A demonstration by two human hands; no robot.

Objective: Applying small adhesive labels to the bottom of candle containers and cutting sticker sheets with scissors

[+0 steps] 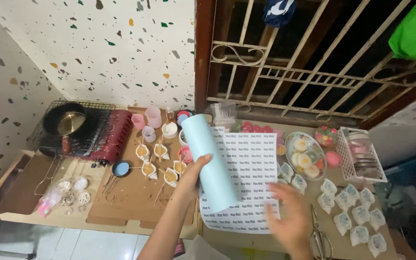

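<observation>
My left hand (192, 179) grips a pale blue roll (209, 161) that lies across a white sheet of small printed labels (249, 173). The roll runs from the back of the table toward me, over the sheet's left side. My right hand (291, 217), blurred, rests flat with fingers spread on the sheet's lower right corner. A pair of scissors (320, 236) lies just right of that hand.
Left of the sheet, small shell-shaped cups (155, 162) with sticks stand on brown cardboard (131, 192). A black pan (68, 121) sits on a wire rack at back left. A plate (305, 155), white basket (362, 156) and several wrapped shells (352, 216) lie at right. A barred window rises behind.
</observation>
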